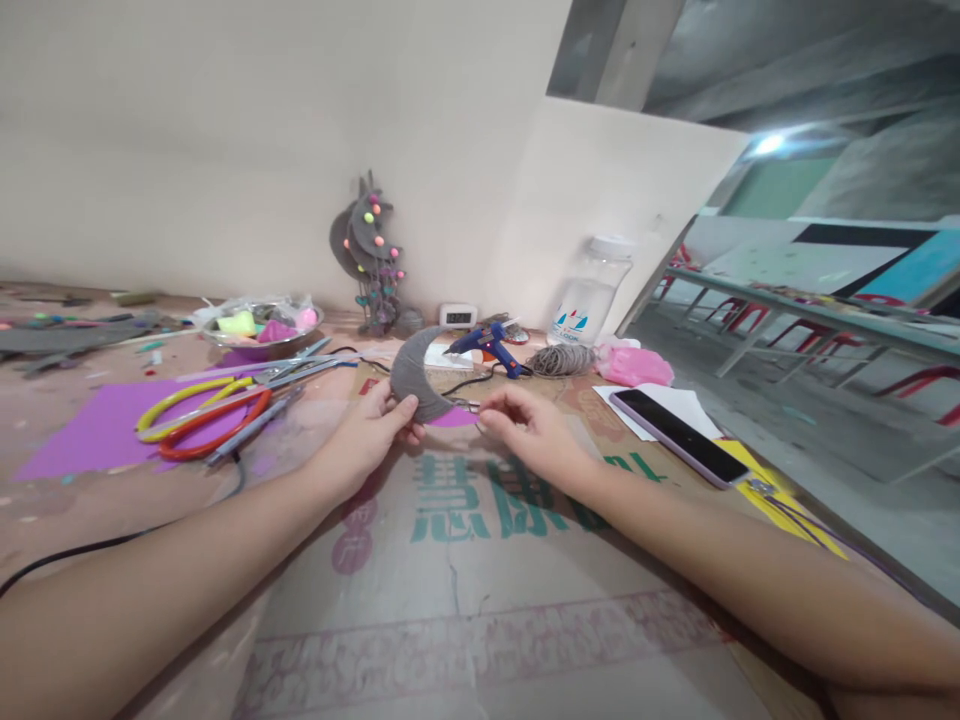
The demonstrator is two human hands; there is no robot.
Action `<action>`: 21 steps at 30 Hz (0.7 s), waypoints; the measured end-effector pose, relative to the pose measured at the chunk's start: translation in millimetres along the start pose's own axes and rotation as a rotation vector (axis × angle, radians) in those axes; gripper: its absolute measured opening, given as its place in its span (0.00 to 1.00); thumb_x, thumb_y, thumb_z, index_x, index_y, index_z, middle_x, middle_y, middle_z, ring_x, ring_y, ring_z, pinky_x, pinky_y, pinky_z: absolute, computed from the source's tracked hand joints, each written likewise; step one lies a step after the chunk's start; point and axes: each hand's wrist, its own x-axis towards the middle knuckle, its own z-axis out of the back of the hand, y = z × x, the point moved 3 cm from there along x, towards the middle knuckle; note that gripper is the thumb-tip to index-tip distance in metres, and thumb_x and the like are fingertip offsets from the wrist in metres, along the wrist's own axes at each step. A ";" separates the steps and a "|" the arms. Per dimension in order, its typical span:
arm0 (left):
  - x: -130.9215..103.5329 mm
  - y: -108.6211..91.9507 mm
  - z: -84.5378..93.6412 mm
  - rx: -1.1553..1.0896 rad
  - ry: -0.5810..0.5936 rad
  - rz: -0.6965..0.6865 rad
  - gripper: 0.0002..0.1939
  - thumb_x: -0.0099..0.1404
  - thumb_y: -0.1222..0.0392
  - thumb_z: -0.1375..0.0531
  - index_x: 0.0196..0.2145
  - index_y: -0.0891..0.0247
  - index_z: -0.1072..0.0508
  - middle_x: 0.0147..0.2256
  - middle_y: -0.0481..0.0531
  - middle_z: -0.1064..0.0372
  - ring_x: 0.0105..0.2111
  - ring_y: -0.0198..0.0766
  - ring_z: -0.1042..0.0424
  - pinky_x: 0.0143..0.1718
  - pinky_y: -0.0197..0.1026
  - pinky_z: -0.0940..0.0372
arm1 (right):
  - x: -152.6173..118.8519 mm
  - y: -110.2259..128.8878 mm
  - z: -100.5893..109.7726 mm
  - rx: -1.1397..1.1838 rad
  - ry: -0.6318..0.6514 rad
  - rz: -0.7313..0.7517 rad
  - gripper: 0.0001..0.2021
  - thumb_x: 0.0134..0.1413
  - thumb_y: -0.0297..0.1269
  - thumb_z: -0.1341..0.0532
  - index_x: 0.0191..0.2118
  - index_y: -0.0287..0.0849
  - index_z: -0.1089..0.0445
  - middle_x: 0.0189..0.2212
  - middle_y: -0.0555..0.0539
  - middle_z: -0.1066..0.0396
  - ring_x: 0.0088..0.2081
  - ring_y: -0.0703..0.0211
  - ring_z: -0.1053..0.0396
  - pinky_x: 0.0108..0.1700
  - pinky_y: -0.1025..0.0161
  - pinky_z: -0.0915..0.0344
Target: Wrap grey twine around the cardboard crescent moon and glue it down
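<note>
Over flattened, printed brown cardboard (450,580), holding a gray, yarn-wrapped crescent (409,375) with a seemingly bare purple tip (452,418) in the left hand (371,425); pinching narrowly beside it with the right hand (529,425), on what too small to tell. Apparently mid-winding, next needing steady tension.

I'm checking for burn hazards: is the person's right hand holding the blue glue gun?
No: the blue glue gun sits farther back, apart from the right hand, which is beside the gray crescent.
</note>
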 end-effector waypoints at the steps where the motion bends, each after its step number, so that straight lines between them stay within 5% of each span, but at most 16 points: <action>1: -0.5 -0.9 -0.4 0.001 0.006 -0.005 0.14 0.57 0.56 0.41 0.39 0.65 0.34 0.26 0.46 0.35 0.23 0.30 0.35 0.26 0.34 0.38 | -1.5 1.6 -2.7 -0.034 0.033 0.004 0.10 0.53 0.43 0.43 0.32 0.41 0.35 0.25 0.51 0.35 0.25 0.66 0.40 0.28 0.67 0.42; 9: -4.9 -3.3 -1.9 0.290 0.023 -0.106 0.18 0.58 0.50 0.42 0.43 0.62 0.31 0.25 0.46 0.35 0.27 0.36 0.34 0.30 0.38 0.38 | -12.7 8.6 -6.3 -0.443 0.074 0.285 0.09 0.57 0.41 0.48 0.32 0.43 0.35 0.22 0.51 0.35 0.24 0.65 0.41 0.28 0.66 0.46; 13: -6.9 -6.1 -0.3 0.367 -0.035 -0.194 0.13 0.60 0.50 0.45 0.32 0.59 0.26 0.20 0.45 0.37 0.27 0.37 0.35 0.33 0.39 0.39 | -16.1 12.8 -9.6 -0.700 0.148 0.555 0.12 0.60 0.38 0.52 0.30 0.43 0.34 0.23 0.47 0.34 0.28 0.61 0.39 0.30 0.64 0.47; 16: -8.5 -5.9 1.1 0.279 -0.032 -0.122 0.13 0.59 0.48 0.44 0.27 0.60 0.27 0.22 0.46 0.34 0.26 0.37 0.36 0.29 0.37 0.41 | -19.5 17.1 -12.4 -0.695 0.198 0.702 0.12 0.61 0.37 0.52 0.33 0.42 0.33 0.25 0.47 0.33 0.29 0.60 0.38 0.33 0.63 0.46; 18: -8.8 -4.6 2.5 0.220 -0.028 -0.094 0.15 0.58 0.48 0.43 0.23 0.61 0.31 0.22 0.45 0.35 0.24 0.35 0.37 0.26 0.36 0.42 | -20.4 19.5 -12.2 -0.628 0.205 0.687 0.11 0.60 0.40 0.50 0.35 0.41 0.33 0.27 0.47 0.32 0.30 0.60 0.38 0.33 0.63 0.46; 21: -8.2 -0.2 5.3 0.158 -0.048 -0.062 0.16 0.57 0.47 0.42 0.21 0.62 0.34 0.20 0.44 0.38 0.22 0.33 0.39 0.24 0.35 0.44 | -16.4 18.2 -7.7 -0.452 0.137 0.432 0.12 0.58 0.44 0.48 0.35 0.41 0.34 0.26 0.49 0.33 0.28 0.63 0.39 0.31 0.65 0.45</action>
